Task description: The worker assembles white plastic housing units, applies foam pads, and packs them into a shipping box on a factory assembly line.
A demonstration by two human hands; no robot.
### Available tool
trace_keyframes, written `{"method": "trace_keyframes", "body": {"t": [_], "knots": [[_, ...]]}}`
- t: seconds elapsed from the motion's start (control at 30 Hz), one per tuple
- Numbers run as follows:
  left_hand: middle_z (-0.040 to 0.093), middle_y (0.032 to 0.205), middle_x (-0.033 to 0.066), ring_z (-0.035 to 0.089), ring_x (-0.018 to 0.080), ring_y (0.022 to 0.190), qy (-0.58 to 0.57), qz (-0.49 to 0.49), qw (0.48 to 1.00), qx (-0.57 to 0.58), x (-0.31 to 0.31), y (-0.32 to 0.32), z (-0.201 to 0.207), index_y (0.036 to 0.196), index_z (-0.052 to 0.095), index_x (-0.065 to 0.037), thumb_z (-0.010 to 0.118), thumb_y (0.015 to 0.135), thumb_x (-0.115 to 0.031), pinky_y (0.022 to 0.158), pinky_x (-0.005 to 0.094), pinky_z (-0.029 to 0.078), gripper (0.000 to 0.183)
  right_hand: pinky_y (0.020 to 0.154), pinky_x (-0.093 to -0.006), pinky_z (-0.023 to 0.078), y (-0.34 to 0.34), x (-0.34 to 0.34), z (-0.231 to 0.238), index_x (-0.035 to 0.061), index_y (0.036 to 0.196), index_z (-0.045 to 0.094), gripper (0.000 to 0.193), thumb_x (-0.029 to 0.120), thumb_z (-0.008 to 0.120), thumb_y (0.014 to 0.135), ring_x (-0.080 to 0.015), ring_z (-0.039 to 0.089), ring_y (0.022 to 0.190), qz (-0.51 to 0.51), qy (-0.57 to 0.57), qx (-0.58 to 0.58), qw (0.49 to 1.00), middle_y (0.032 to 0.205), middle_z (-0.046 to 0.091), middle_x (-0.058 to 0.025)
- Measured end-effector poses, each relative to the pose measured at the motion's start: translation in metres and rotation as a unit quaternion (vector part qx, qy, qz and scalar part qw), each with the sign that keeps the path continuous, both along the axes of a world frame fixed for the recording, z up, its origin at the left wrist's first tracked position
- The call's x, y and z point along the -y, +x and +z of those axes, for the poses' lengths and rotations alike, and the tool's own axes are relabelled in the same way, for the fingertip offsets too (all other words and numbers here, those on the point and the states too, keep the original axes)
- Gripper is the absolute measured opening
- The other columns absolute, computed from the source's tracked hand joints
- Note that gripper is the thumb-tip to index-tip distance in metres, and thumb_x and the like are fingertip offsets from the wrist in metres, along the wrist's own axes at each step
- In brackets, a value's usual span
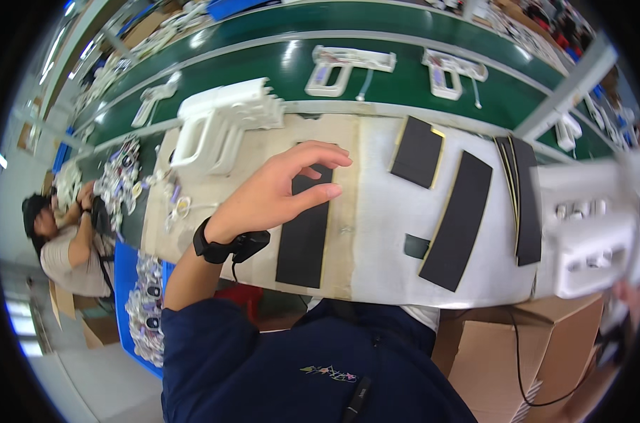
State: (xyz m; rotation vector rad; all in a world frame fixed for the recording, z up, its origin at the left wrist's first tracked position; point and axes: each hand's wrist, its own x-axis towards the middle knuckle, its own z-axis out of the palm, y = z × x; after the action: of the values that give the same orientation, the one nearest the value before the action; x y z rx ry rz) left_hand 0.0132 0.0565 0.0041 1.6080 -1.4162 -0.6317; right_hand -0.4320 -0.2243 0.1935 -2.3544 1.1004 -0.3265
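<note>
Beneath left hand (270, 189) | black strip (302, 250) | hands: left half-curled, empty; right hand (629, 302) blurred, can't tell grip

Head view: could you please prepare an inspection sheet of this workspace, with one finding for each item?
Surface: table, beige at left, whitish at right.
Job's things: four places with black strips, namely one strip below the left hand, a short piece, a long strip and overlapping strips.
Clutter: small loose parts at left; white housings behind them.
Hands: left holds nothing, fingers apart; right apparently blurred at right edge, grip unclear.
Cables: black cable across a cardboard box.
Surroundings: green conveyor; co-worker at left.
</note>
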Motion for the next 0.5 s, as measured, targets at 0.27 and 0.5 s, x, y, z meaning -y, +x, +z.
{"method": "trace_keyframes", "body": {"t": [0.27,0.5], "knots": [[0.055,0.13,0.0105,0.055,0.0205,0.116,-0.043,0.43,0.901,-0.048,-0.128,0.04,-0.046,0.128,0.052,-0.004,0.069,0.09,-0.021,0.094,0.0353,0.046,0.046,0.086,-0.0275,0.05,0.414,-0.042,-0.07,0.0027,0.134,0.05,0.076,0.03,0.083,0.072,-0.0139,0.06,0.1,0.517,0.217,0.074,0.825,0.117,0.062,-0.0065],[0.025,0.152,0.0219,0.03,0.0364,0.139,-0.129,0.594,0.787,0.102,-0.142,0.086,-0.06,0.15,0.016,-0.001,0.086,0.073,-0.029,0.112,0.0457,0.03,0.108,0.068,-0.0271,0.054,0.63,-0.123,-0.126,0.0015,0.12,0.06,0.065,0.031,0.085,0.068,-0.0155,0.066,0.08,0.58,0.323,-0.05,0.746,0.1,0.068,-0.0087]]}}
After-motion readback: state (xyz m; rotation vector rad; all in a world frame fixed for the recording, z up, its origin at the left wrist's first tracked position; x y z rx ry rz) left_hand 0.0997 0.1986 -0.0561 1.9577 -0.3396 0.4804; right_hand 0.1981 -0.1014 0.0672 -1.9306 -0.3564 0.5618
